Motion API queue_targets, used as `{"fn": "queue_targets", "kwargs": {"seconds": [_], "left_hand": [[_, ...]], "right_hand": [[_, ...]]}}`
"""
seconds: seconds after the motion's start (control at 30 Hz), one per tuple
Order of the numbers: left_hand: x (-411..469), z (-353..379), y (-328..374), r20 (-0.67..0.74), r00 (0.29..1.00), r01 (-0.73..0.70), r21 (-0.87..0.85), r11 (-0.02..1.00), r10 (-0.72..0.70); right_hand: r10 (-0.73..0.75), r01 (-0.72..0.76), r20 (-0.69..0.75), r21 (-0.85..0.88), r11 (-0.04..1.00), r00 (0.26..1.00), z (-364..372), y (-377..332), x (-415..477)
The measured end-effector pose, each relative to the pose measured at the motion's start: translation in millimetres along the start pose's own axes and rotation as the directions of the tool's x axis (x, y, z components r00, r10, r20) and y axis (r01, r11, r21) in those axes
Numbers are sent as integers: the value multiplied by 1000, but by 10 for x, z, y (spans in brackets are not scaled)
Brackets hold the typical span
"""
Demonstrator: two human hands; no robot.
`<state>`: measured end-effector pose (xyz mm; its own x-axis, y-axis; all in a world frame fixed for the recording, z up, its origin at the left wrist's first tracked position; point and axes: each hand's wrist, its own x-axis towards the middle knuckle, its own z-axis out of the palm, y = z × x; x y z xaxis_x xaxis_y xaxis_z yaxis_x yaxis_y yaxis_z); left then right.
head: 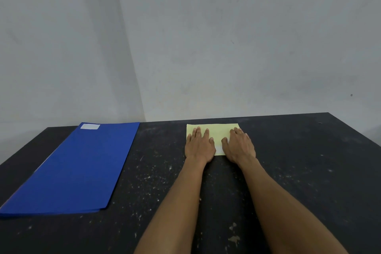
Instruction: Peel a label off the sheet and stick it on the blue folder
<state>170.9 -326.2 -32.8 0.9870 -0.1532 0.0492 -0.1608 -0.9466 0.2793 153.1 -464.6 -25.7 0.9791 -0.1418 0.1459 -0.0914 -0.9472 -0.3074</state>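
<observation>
Both hands flat on the yellow sheet, folder lying off to the left.

The left hand (199, 146) and right hand (239, 145) rest palm-down side by side on the sheet (218, 131), which lies flat near the far edge of the dark, speckled worktop (156, 181). Fingers (206, 132) on both hands are stretched out and slightly spread, gripping nothing. A white label (219, 150) shows on the sheet's near edge, between the two hands. The blue folder (82, 169) lies closed on the worktop well to the left of the sheet, with a pale patch (90, 126) at its far corner.
</observation>
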Motion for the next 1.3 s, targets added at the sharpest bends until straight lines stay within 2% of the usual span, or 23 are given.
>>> {"fn": "queue_targets", "kwargs": {"seconds": [1.0,1.3], "left_hand": [[378,7,-10,-8,999,39,-22,999,-40],[305,-156,-35,-116,993,17,-72,997,-25]], "right_hand": [[-19,18,-21,-7,1000,1000,52,-37,385],[-31,32,-56,15,999,998,-72,-126,309]]}}
